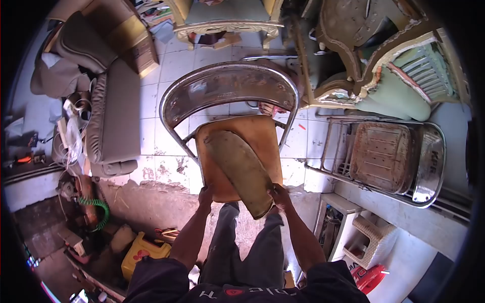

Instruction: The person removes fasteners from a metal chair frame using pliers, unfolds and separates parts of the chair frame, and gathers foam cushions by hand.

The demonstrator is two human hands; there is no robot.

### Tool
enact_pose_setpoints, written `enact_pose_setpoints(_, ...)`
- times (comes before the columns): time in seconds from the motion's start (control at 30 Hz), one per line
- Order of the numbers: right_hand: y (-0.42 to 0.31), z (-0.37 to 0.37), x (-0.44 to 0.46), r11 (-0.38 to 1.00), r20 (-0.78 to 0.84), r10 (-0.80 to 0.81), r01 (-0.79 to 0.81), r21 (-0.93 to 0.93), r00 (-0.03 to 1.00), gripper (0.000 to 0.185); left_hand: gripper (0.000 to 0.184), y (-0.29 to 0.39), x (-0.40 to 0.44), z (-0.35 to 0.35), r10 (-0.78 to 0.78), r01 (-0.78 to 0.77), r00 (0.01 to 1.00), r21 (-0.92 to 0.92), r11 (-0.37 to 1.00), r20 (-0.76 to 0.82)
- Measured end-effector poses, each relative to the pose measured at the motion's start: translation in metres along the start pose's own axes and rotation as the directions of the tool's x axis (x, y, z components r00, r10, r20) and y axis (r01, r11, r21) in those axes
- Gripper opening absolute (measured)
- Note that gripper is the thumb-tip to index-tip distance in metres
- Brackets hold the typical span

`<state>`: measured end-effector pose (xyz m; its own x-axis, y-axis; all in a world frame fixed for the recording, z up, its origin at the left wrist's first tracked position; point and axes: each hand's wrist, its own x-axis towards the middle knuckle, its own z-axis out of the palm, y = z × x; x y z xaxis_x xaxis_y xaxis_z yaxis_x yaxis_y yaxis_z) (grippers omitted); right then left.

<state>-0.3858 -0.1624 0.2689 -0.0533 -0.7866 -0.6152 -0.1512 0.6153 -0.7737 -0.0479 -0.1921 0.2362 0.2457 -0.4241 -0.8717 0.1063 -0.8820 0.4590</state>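
Observation:
A metal-framed folding chair (230, 91) stands in front of me, its curved backrest at the far side. Across its worn orange-brown seat (217, 177) lies a long, curved tan panel (240, 166), slanting from upper left to lower right. My right hand (279, 197) is closed on the panel's lower right edge. At the seat's near left corner is my left hand (205, 197), its fingers closed around the seat's edge.
A second folding chair (384, 159) lies at the right. Carved furniture frames (353, 76) stand at the upper right. A grey sofa (121, 111) is at the left, a yellow container (144, 252) at the lower left, and a white cabinet (348, 227) at the lower right.

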Motion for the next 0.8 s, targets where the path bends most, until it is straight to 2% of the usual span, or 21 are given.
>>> enact_pose_setpoints(0.03,-0.004,-0.003,-0.001,1.0,-0.021,0.001,-0.002,-0.005,1.0,0.039,0.062,0.006,-0.008,-0.005,0.0,0.0,1.0,0.004,1.0,0.021)
enact_pose_setpoints(0.1,-0.015,-0.004,-0.004,0.985,-0.107,0.111,-0.123,-0.118,0.988,0.044,0.057,0.011,-0.02,-0.02,-0.042,0.066,0.968,-0.089,0.994,0.247)
enact_pose_setpoints(0.13,-0.004,0.0,-0.004,0.981,-0.204,0.031,-0.069,-0.18,0.978,0.048,0.055,0.013,-0.028,-0.022,-0.05,0.1,0.923,-0.112,0.989,0.383)
enact_pose_setpoints(0.17,0.008,-0.001,-0.01,0.982,-0.225,0.034,-0.074,-0.172,0.974,0.048,0.053,0.015,-0.037,-0.024,-0.065,0.145,0.879,-0.136,0.98,0.472)
enact_pose_setpoints(0.23,-0.01,-0.004,-0.029,0.993,-0.222,0.101,-0.113,-0.038,0.97,0.055,0.053,0.032,-0.076,-0.02,0.008,0.038,0.846,-0.076,0.996,0.533)
enact_pose_setpoints(0.27,-0.007,-0.002,-0.04,0.965,-0.21,0.238,-0.207,0.161,0.948,0.061,0.05,0.031,-0.082,-0.017,-0.012,0.036,0.826,-0.032,0.999,0.563)
enact_pose_setpoints(0.3,-0.008,-0.001,-0.047,0.962,-0.237,0.245,-0.204,0.182,0.94,0.061,0.048,0.03,-0.086,-0.018,-0.035,0.028,0.803,0.02,0.999,0.595)
enact_pose_setpoints(0.33,-0.01,0.001,-0.059,0.886,-0.118,0.346,-0.283,0.368,0.931,0.061,0.041,0.024,-0.083,-0.024,-0.009,0.022,0.757,-0.011,1.0,0.653)
enact_pose_setpoints(0.37,-0.012,-0.002,-0.075,0.768,-0.002,0.408,-0.342,0.542,0.913,0.062,0.036,0.02,-0.082,-0.029,-0.043,0.026,0.745,0.035,0.999,0.666)
enact_pose_setpoints(0.4,-0.016,0.008,-0.092,0.763,-0.086,0.382,-0.262,0.59,0.92,0.059,0.035,0.02,-0.087,-0.032,-0.071,0.088,0.722,0.011,0.996,0.688)
enact_pose_setpoints(0.43,-0.008,0.014,-0.106,0.699,-0.022,0.387,-0.278,0.659,0.922,0.066,0.037,0.029,-0.106,-0.032,-0.094,0.109,0.719,0.022,0.994,0.689)
enact_pose_setpoints(0.5,-0.065,0.016,-0.15,0.582,-0.012,0.436,-0.271,0.766,0.9,0.078,0.038,0.019,-0.118,-0.048,-0.171,0.183,0.652,0.066,0.981,0.739)
enact_pose_setpoints(0.53,-0.072,0.022,-0.167,0.581,-0.05,0.474,-0.27,0.768,0.879,0.08,0.038,0.008,-0.114,-0.061,-0.179,0.12,0.645,0.132,0.984,0.743)
enact_pose_setpoints(0.57,-0.077,0.025,-0.185,0.581,-0.079,0.504,-0.27,0.768,0.86,0.083,0.039,0.007,-0.117,-0.071,-0.184,-0.045,0.635,0.274,0.961,0.75)
enact_pose_setpoints(0.6,-0.085,0.027,-0.208,0.542,-0.054,0.49,-0.256,0.8,0.87,0.083,0.049,0.01,-0.131,-0.077,-0.267,0.131,0.608,0.237,0.963,0.747)
enact_pose_setpoints(0.63,-0.084,0.034,-0.228,0.509,-0.095,0.497,-0.202,0.837,0.862,0.083,0.041,0.022,-0.154,-0.075,-0.268,0.113,0.588,0.252,0.961,0.763)
enact_pose_setpoints(0.67,-0.08,0.038,-0.249,0.48,-0.117,0.457,-0.134,0.867,0.882,0.083,0.033,0.008,-0.138,-0.088,-0.305,0.039,0.554,0.342,0.939,0.774)
enact_pose_setpoints(0.7,-0.076,0.04,-0.267,0.458,-0.142,0.408,-0.068,0.886,0.902,0.084,0.027,0.026,-0.179,-0.072,-0.343,0.092,0.573,0.357,0.929,0.744)
enact_pose_setpoints(0.73,-0.073,0.044,-0.285,0.488,-0.229,0.419,-0.005,0.873,0.878,0.069,0.028,0.039,-0.203,-0.06,-0.353,-0.051,0.548,0.452,0.891,0.758)
enact_pose_setpoints(0.77,-0.064,0.048,-0.302,0.465,-0.249,0.411,0.033,0.885,0.877,0.069,0.03,0.048,-0.22,-0.05,-0.365,-0.196,0.527,0.527,0.827,0.767)
enact_pose_setpoints(0.8,-0.051,0.052,-0.319,0.437,-0.297,0.42,0.095,0.894,0.858,0.067,0.03,0.05,-0.226,-0.037,-0.37,-0.237,0.514,0.543,0.805,0.774)
